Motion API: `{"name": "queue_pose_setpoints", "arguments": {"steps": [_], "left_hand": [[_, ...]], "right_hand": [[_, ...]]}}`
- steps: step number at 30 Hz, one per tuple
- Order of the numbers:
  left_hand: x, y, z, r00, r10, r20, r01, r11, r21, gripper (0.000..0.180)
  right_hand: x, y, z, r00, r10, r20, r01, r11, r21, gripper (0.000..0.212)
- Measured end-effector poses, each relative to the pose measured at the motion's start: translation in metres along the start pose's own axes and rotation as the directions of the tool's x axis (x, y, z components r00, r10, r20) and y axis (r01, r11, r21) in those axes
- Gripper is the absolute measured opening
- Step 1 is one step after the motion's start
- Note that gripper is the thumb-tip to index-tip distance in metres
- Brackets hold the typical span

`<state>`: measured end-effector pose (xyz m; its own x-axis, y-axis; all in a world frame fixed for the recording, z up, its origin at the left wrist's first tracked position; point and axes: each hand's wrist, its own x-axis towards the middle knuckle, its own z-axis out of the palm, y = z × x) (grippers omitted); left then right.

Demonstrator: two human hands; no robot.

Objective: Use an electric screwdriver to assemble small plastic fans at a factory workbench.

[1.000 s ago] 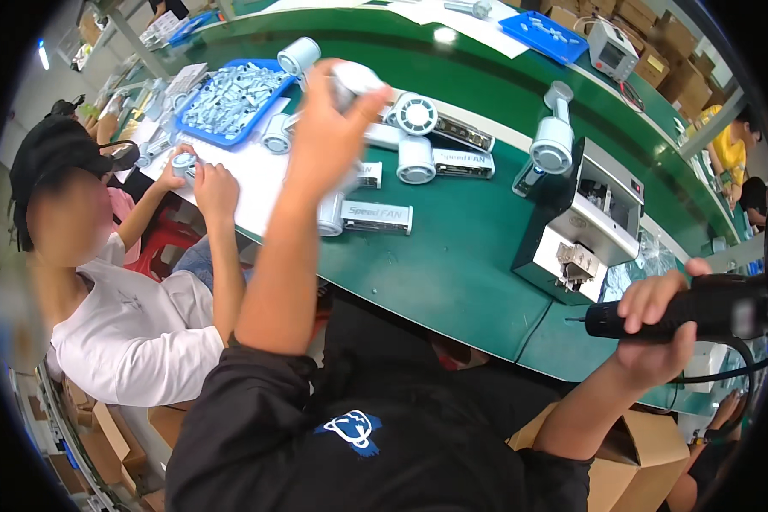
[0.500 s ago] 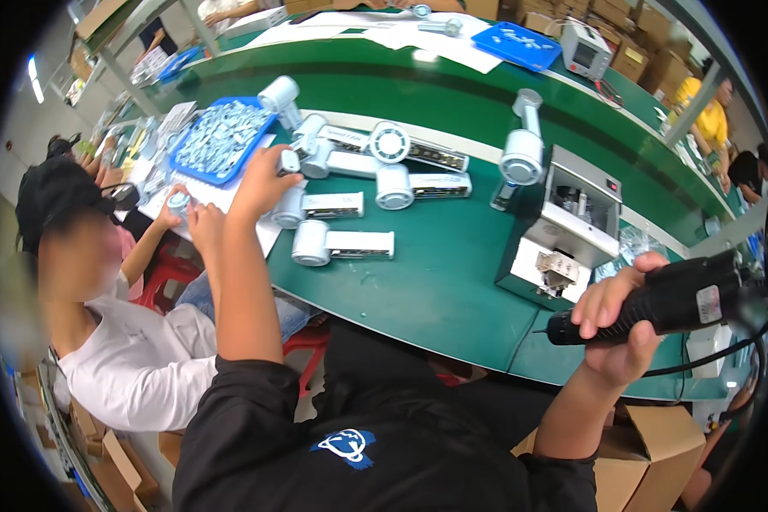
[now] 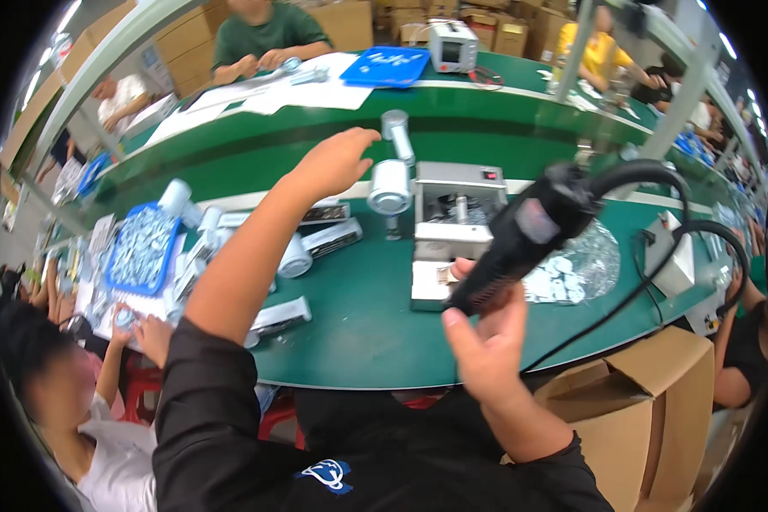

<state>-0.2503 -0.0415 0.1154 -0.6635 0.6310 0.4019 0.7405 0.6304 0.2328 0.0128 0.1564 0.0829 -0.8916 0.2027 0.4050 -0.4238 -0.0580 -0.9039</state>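
Held left hand (image 3: 340,160), empty and uncurled, just left of a fan (image 3: 390,186) not yet grasped; gripped a black screwdriver (image 3: 520,241) in right hand (image 3: 495,341); had more fans (image 3: 295,258) below left hand, could not tell if finished.

Wording legible: none. A pale rectangular label (image 3: 538,222) is affixed to the black power driver (image 3: 505,256); its print is blurred. The black shirt (image 3: 435,482) bears a blue-and-white graphic emblem (image 3: 326,474) on its front. Markings on the pale handheld fan (image 3: 337,237) and the bench instrument's screen (image 3: 450,53) cannot be made out.
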Motion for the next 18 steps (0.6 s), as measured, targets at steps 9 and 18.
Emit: {"name": "queue_pose_setpoints", "arguments": {"steps": [9,18], "left_hand": [[0.100,-0.080,0.093,0.857,0.283,0.431,-0.417,0.873,0.255,0.048],[0.106,-0.019,0.073,0.974,0.083,0.213,-0.170,0.887,0.430,0.030]], "right_hand": [[-0.047,-0.026,-0.043,0.563,-0.825,-0.053,0.767,0.545,-0.338,0.067],[0.068,0.053,-0.225,0.987,-0.079,-0.137,-0.087,0.457,-0.885,0.022]]}}
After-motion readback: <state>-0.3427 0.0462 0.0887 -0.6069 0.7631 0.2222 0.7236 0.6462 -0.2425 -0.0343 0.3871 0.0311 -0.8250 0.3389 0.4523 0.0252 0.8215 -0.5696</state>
